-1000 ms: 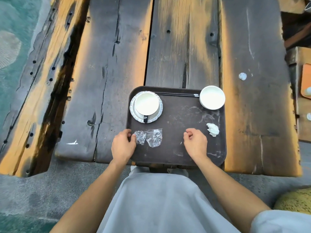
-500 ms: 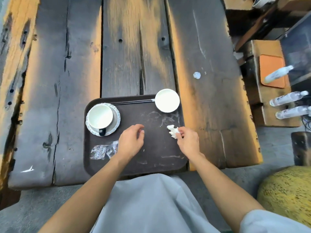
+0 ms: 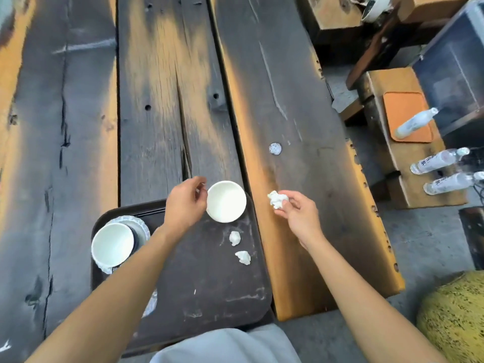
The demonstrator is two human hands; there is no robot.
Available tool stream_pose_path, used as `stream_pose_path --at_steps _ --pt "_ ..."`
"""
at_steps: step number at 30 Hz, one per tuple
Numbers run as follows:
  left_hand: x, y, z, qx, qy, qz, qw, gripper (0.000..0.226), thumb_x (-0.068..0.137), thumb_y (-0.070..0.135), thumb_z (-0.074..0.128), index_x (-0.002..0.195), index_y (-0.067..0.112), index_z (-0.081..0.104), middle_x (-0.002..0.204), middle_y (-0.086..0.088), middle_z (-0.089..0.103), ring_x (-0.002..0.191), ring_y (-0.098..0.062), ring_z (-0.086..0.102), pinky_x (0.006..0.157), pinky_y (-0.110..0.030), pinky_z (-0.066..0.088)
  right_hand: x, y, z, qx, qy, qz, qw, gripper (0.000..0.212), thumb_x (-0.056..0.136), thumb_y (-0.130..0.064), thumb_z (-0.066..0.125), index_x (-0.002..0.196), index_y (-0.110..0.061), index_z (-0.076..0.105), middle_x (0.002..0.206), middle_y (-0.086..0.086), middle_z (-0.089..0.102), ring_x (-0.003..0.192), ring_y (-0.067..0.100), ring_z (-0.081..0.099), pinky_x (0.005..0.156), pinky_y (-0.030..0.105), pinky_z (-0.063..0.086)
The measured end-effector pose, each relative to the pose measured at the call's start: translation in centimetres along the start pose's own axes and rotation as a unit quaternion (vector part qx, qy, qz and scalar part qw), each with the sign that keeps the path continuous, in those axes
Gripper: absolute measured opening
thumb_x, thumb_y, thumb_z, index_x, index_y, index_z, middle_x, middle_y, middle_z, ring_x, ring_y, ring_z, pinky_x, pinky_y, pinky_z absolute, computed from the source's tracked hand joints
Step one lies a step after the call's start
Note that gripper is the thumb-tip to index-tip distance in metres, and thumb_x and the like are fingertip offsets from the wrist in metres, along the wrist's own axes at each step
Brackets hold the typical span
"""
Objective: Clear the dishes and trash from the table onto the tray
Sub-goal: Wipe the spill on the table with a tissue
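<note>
A dark brown tray lies at the table's near edge. On it stand a white bowl at the far right corner and a white cup on a patterned saucer at the left. Two small crumpled white paper bits lie on the tray's right side. My right hand holds a crumpled white napkin above the table, right of the tray. My left hand hovers just left of the bowl, fingers curled and apart. Clear plastic wrap peeks out beneath my left forearm.
A small white spot marks the plank beyond my right hand. Off the table's right edge a wooden block holds an orange mat and several clear bottles. A yellow rounded object sits at the lower right.
My right hand has lifted the crumpled napkin off the tray and carried it right over the table. Two paper bits now lie on the tray. My left hand moved up beside the bowl.
</note>
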State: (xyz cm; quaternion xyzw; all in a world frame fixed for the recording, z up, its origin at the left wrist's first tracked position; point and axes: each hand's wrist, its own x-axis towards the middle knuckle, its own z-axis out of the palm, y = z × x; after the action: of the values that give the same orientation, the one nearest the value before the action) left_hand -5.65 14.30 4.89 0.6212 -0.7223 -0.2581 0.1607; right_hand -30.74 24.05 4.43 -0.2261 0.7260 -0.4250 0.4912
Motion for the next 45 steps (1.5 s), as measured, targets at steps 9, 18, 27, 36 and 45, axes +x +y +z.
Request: stream_pose_path --at_steps 9,18,27,36,45 --pt "13.8 1.6 6.1 0.157 -0.195 0.075 0.965 0.054 0.097 0.042 0.054 0.146 0.023 0.046 0.143 -0.007 0.053 0.128 -0.031 0.051 0.101 -0.044 0.046 13.3 -2.9 -2.3 -0.133 0.118 -0.045 0.983 0.014 0.08 -0.026 0.069 0.093 -0.027 0.075 0.079 -0.009 0.075 0.081 0.01 0.072 0.093 0.036 0.054" --pt "19.6 -1.5 12.6 0.299 -0.17 0.199 0.918 0.068 0.091 0.077 0.006 0.153 0.054 -0.007 0.169 0.004 -0.007 0.155 -0.031 -0.009 0.119 -0.063 -0.001 23.1 -2.2 -2.2 -0.359 0.179 -0.241 0.884 0.021 0.09 -0.008 0.06 0.105 -0.007 0.075 0.108 0.008 0.064 0.098 0.032 0.054 0.089 0.024 0.038" --pt "20.6 -2.3 13.7 0.281 -0.113 0.243 0.922 0.067 0.094 0.073 0.02 0.157 0.048 0.014 0.169 -0.001 0.01 0.156 -0.03 0.002 0.119 -0.064 0.003 24.6 -2.8 -3.4 -0.505 0.119 -0.29 0.804 0.023 0.085 0.0 0.063 0.103 -0.006 0.076 0.094 0.012 0.065 0.079 0.037 0.059 0.073 0.037 0.051" --pt "20.7 -2.6 13.7 0.274 -0.1 0.253 0.922 0.067 0.095 0.073 0.021 0.157 0.048 0.016 0.168 -0.004 0.016 0.155 -0.031 0.004 0.118 -0.065 0.003 25.5 -3.7 -2.4 -0.556 0.109 -0.249 0.785 0.017 0.09 -0.012 0.062 0.096 -0.011 0.078 0.087 0.015 0.064 0.082 0.042 0.058 0.073 0.046 0.05" --pt "20.6 -2.8 13.9 0.27 -0.09 0.255 0.924 0.068 0.094 0.074 0.021 0.156 0.047 0.019 0.167 -0.004 0.021 0.155 -0.03 0.007 0.118 -0.065 0.005 18.2 -0.7 2.3 -0.481 -0.01 -0.309 0.82 0.016 0.081 -0.006 0.072 0.093 -0.013 0.08 0.083 0.003 0.067 0.074 0.025 0.062 0.066 0.037 0.055"
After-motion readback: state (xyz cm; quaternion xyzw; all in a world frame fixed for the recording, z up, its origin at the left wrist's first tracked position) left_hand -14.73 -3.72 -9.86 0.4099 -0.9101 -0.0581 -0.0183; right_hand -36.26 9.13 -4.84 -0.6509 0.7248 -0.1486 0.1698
